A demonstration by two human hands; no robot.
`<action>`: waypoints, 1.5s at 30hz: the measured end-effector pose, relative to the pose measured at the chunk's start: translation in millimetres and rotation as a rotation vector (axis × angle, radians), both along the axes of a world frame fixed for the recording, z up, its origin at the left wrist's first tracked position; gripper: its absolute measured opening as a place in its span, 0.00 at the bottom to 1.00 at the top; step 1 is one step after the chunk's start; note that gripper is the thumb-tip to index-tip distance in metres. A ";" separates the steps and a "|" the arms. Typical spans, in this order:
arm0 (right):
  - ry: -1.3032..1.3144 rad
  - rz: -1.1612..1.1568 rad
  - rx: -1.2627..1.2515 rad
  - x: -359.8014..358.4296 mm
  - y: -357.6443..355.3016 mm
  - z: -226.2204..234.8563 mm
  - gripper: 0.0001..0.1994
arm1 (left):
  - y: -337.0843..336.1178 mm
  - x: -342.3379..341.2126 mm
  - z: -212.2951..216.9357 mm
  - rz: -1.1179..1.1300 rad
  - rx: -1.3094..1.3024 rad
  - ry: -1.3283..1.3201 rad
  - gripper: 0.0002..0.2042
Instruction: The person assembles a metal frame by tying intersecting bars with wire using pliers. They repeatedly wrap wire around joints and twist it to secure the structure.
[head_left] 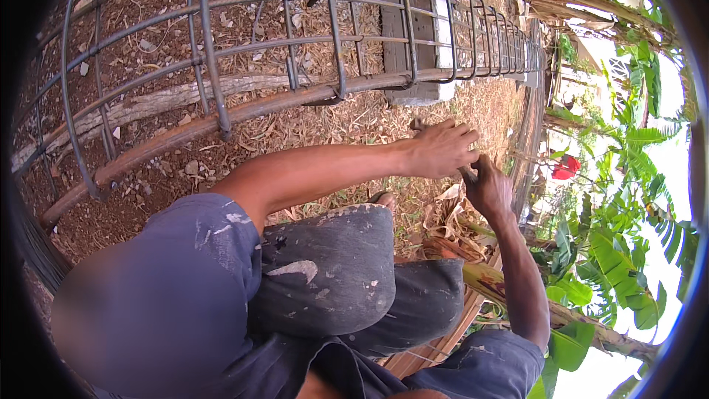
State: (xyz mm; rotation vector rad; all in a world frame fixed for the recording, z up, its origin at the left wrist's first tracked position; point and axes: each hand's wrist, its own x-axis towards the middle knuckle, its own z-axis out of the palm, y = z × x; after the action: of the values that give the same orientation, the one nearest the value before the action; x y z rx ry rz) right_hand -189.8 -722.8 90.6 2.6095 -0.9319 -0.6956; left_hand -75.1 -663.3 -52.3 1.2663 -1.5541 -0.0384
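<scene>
Both my hands are at a short, dark, narrow object, whose kind I cannot make out. My left hand is closed around it, back of the hand up, and a dark end sticks out beyond the knuckles. Just to the right and nearer, my right hand has its fingers closed at the object's other end. The fingers hide most of its length. The hands meet above dry grass, beyond my bent knees in dark, stained trousers.
A long rebar cage of rods and stirrups runs across the upper left, near a grey block. Dry leaves and debris litter the soil. A banana stem, green leaves and a red thing are at the right.
</scene>
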 end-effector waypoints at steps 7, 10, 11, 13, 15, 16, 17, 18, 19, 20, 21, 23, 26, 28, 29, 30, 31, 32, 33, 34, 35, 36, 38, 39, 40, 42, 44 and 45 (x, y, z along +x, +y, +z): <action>-0.166 0.186 0.082 -71.4 -33.0 -69.5 0.13 | 28.2 -13.9 -80.8 -0.128 0.205 -0.004 0.08; -0.176 0.198 0.023 -59.4 -59.2 -99.4 0.23 | 11.1 -10.9 -91.7 -0.023 0.248 -0.132 0.08; -0.154 0.203 -0.058 -51.4 -58.6 -101.1 0.34 | 3.7 -4.6 -91.0 0.016 0.277 -0.187 0.07; -0.045 0.204 0.050 -45.0 -65.0 -111.2 0.42 | -11.8 -1.7 -89.9 -0.006 0.268 -0.198 0.08; -0.222 0.323 0.346 -52.6 -71.5 -134.1 0.31 | -22.6 -4.8 -90.5 -0.102 0.308 -0.164 0.10; -0.307 0.163 0.563 -59.7 -72.6 -145.7 0.24 | -26.2 -5.7 -95.6 -0.126 0.236 -0.080 0.08; -0.388 0.002 0.781 -66.6 -73.1 -154.8 0.19 | -25.0 -8.8 -100.6 -0.169 0.346 -0.098 0.08; -0.459 -0.005 0.809 -75.0 -74.5 -163.4 0.16 | -20.5 -9.3 -97.1 -0.207 0.457 -0.120 0.07; -0.524 -0.015 0.839 -87.8 -72.9 -170.7 0.14 | -16.9 -9.5 -93.8 -0.245 0.570 -0.135 0.06; -0.586 -0.026 0.869 -97.7 -72.4 -178.5 0.12 | -16.9 -5.9 -91.0 -0.249 0.579 -0.119 0.06; -0.678 -0.108 0.935 -102.9 -68.7 -185.1 0.12 | -13.8 -2.6 -85.5 -0.252 0.600 -0.104 0.07; -0.856 -0.268 1.097 -97.7 -52.8 -190.6 0.11 | 0.1 3.8 -69.2 -0.229 0.688 -0.048 0.10; -0.871 -0.414 1.314 -84.8 -67.3 -172.0 0.11 | 2.6 10.6 -39.1 -0.144 0.767 0.000 0.17; -0.960 -0.492 1.484 -83.1 -84.2 -173.3 0.12 | -8.8 11.8 -27.7 -0.136 0.758 -0.012 0.17; -0.987 -0.452 1.447 -80.0 -92.9 -180.8 0.12 | -13.0 12.0 -22.8 -0.127 0.757 -0.015 0.18; -1.014 -0.420 1.407 -79.7 -100.0 -189.7 0.12 | -16.9 9.3 -16.9 -0.126 0.875 0.052 0.18; -1.037 -0.385 1.371 -73.5 -106.7 -195.1 0.11 | -20.1 11.0 -11.9 -0.115 0.993 0.125 0.18; -1.002 -0.333 1.347 -70.7 -115.8 -192.5 0.10 | -23.5 12.6 -8.4 -0.102 1.109 0.205 0.18; -1.003 -0.286 1.348 -69.2 -119.9 -193.0 0.10 | -25.0 15.6 -9.6 -0.111 1.185 0.370 0.18; -1.000 -0.233 1.358 -67.2 -121.8 -195.0 0.10 | -22.9 18.4 -13.0 -0.107 1.253 0.544 0.18; -0.955 -0.201 1.369 -66.5 -124.0 -194.6 0.11 | -18.5 17.9 -13.6 -0.099 1.311 0.726 0.17; -0.911 -0.170 1.380 -66.2 -126.3 -194.9 0.12 | -18.6 5.7 3.7 -0.029 1.223 0.895 0.13; -0.891 -0.142 1.437 -69.4 -128.6 -199.3 0.12 | -13.9 -2.2 7.6 0.051 1.306 0.857 0.13; -0.885 -0.126 1.471 -70.4 -128.0 -201.8 0.12 | -10.5 -6.2 10.7 0.097 1.351 0.836 0.13; -0.857 -0.140 1.545 -71.4 -127.2 -200.6 0.12 | -6.1 -9.8 12.1 0.116 1.314 0.596 0.12; -0.777 -0.140 1.660 -73.7 -125.9 -197.5 0.12 | 1.7 -16.2 16.0 0.146 1.229 0.113 0.10; -0.654 -0.062 1.730 -70.7 -121.6 -200.9 0.12 | 8.7 -27.4 31.2 0.203 1.383 -0.135 0.08; -0.581 -0.010 1.735 -69.5 -121.9 -201.8 0.13 | 8.9 -34.7 38.4 0.221 1.452 -0.257 0.08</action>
State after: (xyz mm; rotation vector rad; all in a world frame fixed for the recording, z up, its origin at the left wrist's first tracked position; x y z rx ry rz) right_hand -259.4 -844.7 -111.2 4.4966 -0.3468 -1.0191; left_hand -109.8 -654.4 -13.9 2.6094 -1.5343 -1.0479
